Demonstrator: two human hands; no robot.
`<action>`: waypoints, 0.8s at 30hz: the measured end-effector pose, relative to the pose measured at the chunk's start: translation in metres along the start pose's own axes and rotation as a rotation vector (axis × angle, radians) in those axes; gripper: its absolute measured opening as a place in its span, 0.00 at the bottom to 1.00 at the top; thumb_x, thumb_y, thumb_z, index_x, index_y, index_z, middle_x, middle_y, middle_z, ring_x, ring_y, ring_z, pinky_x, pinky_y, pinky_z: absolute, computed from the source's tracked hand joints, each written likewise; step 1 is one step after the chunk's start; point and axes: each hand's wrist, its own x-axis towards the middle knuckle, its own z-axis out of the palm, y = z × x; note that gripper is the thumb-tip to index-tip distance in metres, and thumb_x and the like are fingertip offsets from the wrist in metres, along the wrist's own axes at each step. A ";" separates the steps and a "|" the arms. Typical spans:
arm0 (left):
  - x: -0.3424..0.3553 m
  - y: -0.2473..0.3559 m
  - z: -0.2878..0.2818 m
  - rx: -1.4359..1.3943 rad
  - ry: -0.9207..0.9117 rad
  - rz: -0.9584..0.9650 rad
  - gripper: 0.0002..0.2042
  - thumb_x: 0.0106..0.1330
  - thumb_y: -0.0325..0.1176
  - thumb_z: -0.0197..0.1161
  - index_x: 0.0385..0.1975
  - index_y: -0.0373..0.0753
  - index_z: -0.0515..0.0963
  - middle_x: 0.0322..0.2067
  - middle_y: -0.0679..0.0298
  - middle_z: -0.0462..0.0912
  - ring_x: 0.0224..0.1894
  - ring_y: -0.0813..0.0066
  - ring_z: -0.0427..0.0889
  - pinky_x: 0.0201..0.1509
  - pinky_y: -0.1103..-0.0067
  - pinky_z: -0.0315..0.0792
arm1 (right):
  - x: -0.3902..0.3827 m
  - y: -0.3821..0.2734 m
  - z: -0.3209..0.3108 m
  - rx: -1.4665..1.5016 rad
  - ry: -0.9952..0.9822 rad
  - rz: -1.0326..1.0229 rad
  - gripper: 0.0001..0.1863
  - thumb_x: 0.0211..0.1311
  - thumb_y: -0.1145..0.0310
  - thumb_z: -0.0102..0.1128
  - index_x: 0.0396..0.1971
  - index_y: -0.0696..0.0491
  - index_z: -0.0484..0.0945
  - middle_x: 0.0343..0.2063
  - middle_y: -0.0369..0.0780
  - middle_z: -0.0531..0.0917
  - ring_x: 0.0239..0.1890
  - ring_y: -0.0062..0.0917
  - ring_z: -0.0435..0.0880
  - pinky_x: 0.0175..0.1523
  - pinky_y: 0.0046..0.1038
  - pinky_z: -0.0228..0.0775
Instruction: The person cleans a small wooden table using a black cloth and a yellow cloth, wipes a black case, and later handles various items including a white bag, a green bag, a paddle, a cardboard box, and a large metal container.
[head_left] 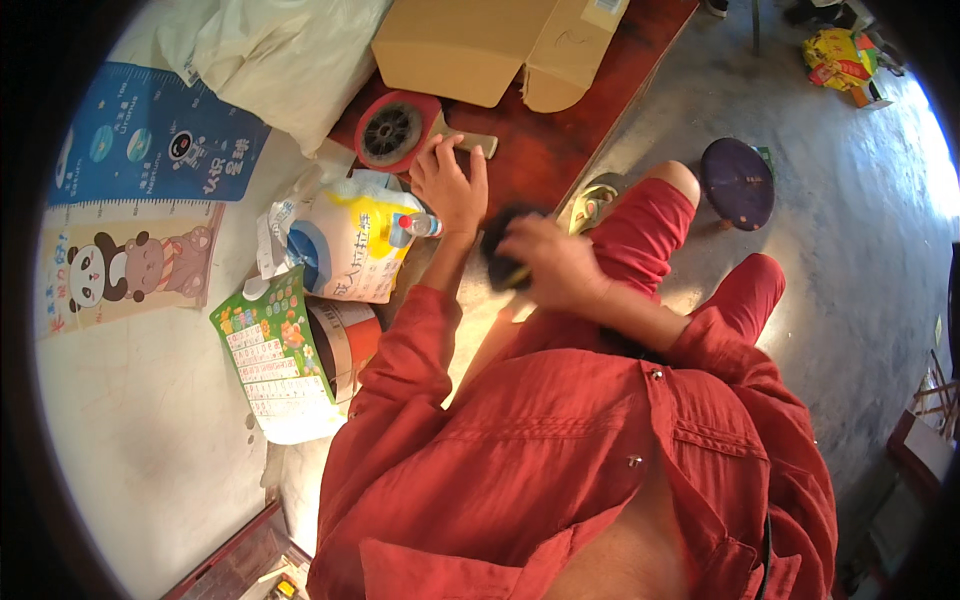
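My left hand (450, 190) is at the left edge of the red wooden surface (560, 135), fingers apart, by a red-rimmed round object with a black spoked hub (391, 130) and pale handle; whether it touches the handle I cannot tell. A white, yellow and blue printed bag (340, 250) and a small red-capped bottle (420, 227) are beside that wrist. My right hand (550, 260), slightly blurred, is curled on a dark object (502, 243) with a yellowish edge, in front of my red-clothed knee. What that object is I cannot make out.
An open cardboard box (450, 50) and white plastic bag (260, 50) are at the top. Posters (150, 135) and a green chart (265, 350) line the left. A dark round stool (738, 180), yellow packages (835, 60) and a sandal (592, 205) are on the floor.
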 end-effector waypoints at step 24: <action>0.002 -0.016 0.015 0.132 -0.015 0.097 0.14 0.72 0.47 0.56 0.50 0.47 0.78 0.55 0.65 0.76 0.58 0.59 0.71 0.59 0.62 0.65 | 0.009 0.000 0.019 0.581 -0.309 -0.143 0.28 0.29 0.58 0.76 0.40 0.46 0.86 0.33 0.43 0.87 0.41 0.38 0.85 0.47 0.38 0.77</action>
